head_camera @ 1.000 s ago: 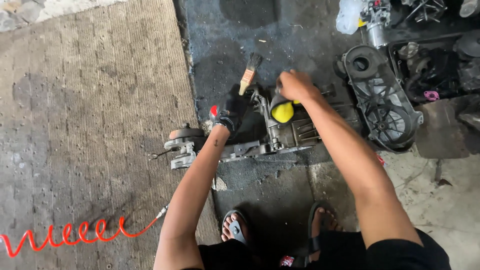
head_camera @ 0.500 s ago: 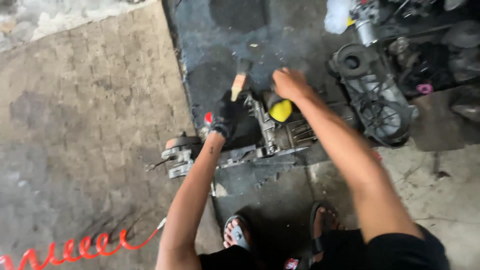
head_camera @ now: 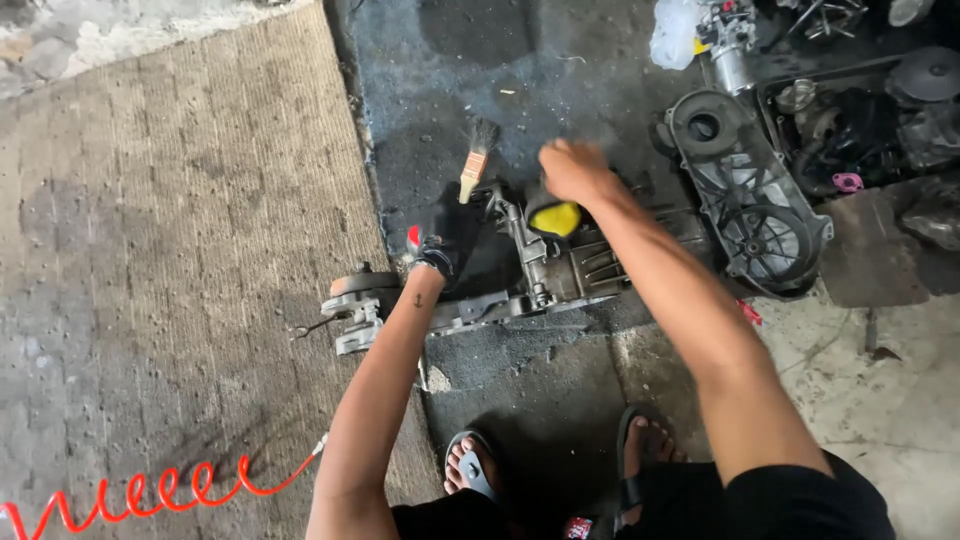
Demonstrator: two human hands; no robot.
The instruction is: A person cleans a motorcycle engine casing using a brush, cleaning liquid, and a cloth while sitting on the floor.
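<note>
light: even daylight, moderately bright, no glare seen | shadows: soft, cast beneath the engine casing [head_camera: 540, 270] and the person's arms onto the dark floor [head_camera: 560, 90] | focus: centre sharp | blur: slight softness noted at the frame edges

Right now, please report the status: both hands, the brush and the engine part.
Left hand, gloved, holds paintbrush, bristles up. Right hand bare, resting on engine case above yellow piece. Black cover lies apart, right side.
</note>
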